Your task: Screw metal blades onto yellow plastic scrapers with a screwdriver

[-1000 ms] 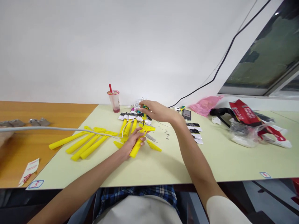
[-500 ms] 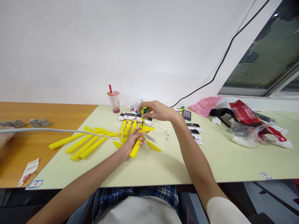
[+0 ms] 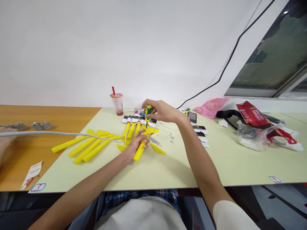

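Note:
My left hand [image 3: 134,147] is wrapped round the tubular handle of a yellow plastic scraper [image 3: 139,152], its wide flat head pointing away from me. Above that head my right hand [image 3: 159,110] grips a screwdriver [image 3: 148,109] by its green and yellow handle. The shaft stands upright and its tip meets the scraper head; the exact contact is too small to tell. Near my left hand lie loose yellow blade-shaped pieces [image 3: 157,149] and a grey metal strip [image 3: 153,140]. Small dark screws [image 3: 171,138] are scattered to the right.
Several yellow scrapers [image 3: 96,150] lie at left, under a white cable [image 3: 72,134]. Behind my hands are black-and-white packets [image 3: 130,118] and a drink cup [image 3: 117,103]. A small grey device [image 3: 192,117], a pink bag [image 3: 212,108] and plastic bags [image 3: 251,135] sit right. Another person's hand [image 3: 6,143] shows far left.
My right hand's fingers have shifted slightly on the screwdriver, and more of its handle shows. My left hand and the scraper stay in place. The view has moved slightly.

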`<action>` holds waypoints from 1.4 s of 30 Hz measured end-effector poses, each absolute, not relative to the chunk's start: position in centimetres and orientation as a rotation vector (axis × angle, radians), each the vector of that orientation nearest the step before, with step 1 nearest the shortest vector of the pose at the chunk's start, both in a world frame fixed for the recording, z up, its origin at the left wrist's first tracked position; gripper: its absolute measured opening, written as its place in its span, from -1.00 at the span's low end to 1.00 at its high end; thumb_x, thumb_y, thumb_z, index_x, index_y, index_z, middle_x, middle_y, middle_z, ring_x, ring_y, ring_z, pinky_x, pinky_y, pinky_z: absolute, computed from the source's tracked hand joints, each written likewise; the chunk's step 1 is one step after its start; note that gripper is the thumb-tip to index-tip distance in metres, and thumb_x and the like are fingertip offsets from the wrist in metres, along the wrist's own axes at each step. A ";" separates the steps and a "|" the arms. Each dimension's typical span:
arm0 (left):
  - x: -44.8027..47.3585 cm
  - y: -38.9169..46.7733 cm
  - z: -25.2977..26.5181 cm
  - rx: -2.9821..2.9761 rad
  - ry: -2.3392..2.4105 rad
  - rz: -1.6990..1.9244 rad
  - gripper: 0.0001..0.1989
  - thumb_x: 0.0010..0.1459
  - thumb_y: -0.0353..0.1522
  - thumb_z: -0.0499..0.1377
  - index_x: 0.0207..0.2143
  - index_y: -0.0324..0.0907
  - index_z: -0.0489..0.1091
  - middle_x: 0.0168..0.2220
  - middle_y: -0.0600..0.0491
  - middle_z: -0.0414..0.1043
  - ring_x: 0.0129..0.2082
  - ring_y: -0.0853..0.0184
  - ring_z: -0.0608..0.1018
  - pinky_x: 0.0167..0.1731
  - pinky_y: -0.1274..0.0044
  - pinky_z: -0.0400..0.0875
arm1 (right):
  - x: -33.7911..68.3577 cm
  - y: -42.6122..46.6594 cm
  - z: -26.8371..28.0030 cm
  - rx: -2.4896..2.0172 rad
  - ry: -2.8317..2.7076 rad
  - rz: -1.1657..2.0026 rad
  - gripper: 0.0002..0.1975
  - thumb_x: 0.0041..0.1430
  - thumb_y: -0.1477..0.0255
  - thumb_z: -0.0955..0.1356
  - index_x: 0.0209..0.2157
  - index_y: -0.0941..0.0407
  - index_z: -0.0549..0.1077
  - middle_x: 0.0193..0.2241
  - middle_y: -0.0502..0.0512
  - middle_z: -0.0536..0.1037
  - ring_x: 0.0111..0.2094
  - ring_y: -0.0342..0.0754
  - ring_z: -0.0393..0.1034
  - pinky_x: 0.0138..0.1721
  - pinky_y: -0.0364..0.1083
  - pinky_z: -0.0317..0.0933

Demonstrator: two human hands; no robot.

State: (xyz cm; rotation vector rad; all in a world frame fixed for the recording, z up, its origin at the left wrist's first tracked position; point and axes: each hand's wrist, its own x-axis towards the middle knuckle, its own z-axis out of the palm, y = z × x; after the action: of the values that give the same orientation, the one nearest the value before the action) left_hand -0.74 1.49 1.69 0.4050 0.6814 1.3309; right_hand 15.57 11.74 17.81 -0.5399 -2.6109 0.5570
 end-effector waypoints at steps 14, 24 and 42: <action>-0.6 1.8 1.1 0.403 0.697 1.379 -0.31 -0.04 -0.54 0.51 0.03 -0.05 0.25 0.04 -0.07 0.60 -0.54 0.59 0.42 -0.62 0.73 0.29 | 16.2 11.8 17.9 -0.584 -2.702 0.599 -0.72 0.25 0.59 0.41 -0.04 0.04 0.54 -0.08 0.11 0.67 -0.17 0.02 0.51 -0.20 -0.05 0.28; -0.6 1.8 0.7 0.414 0.652 1.338 -0.33 -0.01 -0.55 0.52 0.03 -0.04 0.24 0.10 -0.12 0.59 -0.52 0.59 0.45 -0.61 0.73 0.29 | 14.4 12.8 16.7 -0.507 -2.581 0.348 -0.82 0.35 0.28 0.51 -0.19 0.06 0.52 -0.39 -0.03 0.54 -0.38 -0.08 0.35 -0.29 -0.07 0.11; -0.8 1.8 1.3 0.332 0.669 1.348 -0.31 -0.06 -0.60 0.52 0.02 -0.02 0.30 0.04 -0.06 0.59 -0.52 0.58 0.46 -0.62 0.76 0.32 | 14.6 13.6 16.1 -0.482 -2.569 0.438 -0.86 0.37 0.33 0.42 -0.28 0.08 0.49 -0.29 0.04 0.61 -0.32 -0.05 0.38 -0.27 -0.04 0.17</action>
State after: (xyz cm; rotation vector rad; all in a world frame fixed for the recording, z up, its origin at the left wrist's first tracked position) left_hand -0.80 1.81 1.28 0.3323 0.6687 1.3476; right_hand 14.55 13.63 16.10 -0.4817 -2.5690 0.4377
